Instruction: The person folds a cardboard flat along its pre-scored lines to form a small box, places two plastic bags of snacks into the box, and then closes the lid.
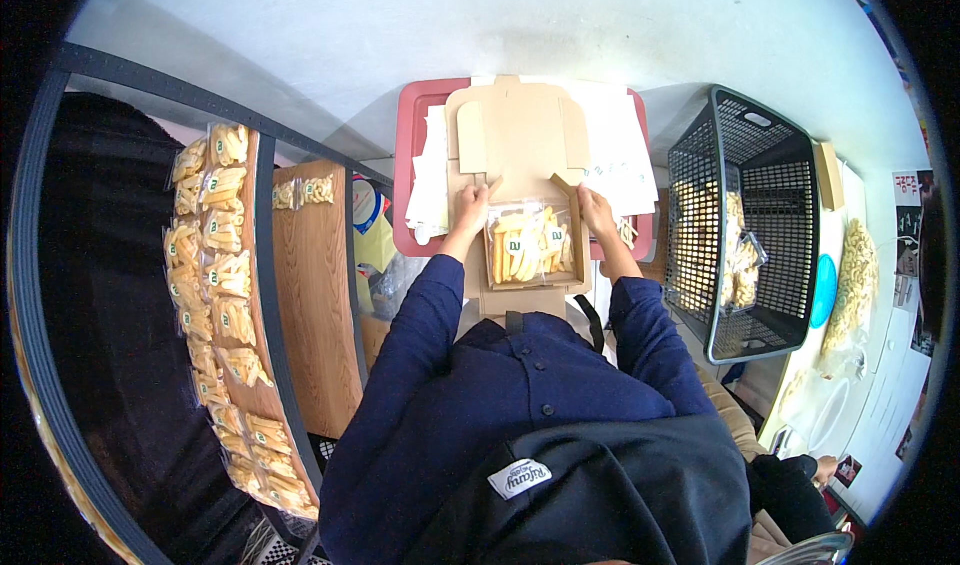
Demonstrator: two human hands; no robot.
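A brown cardboard box [527, 130] lies in front of me with its lid folded back, away from me. Inside it are clear bags of pale yellow snack sticks [530, 247] with small round green-and-white labels. My left hand [472, 208] is closed at the far left corner of the box, fingers around a side flap. At the far right corner, my right hand [597, 213] grips the box wall beside another raised flap [567, 179]. The fingertips of both hands are partly hidden by the cardboard.
Under the box are white papers [622, 150] and a red tray [405, 170]. A black basket [765, 310] holding snack bags stands to the right, near a big bag of snacks [852, 280]. Bagged snacks line a wooden shelf [262, 170] at left. Another person's hand [826, 469] shows lower right.
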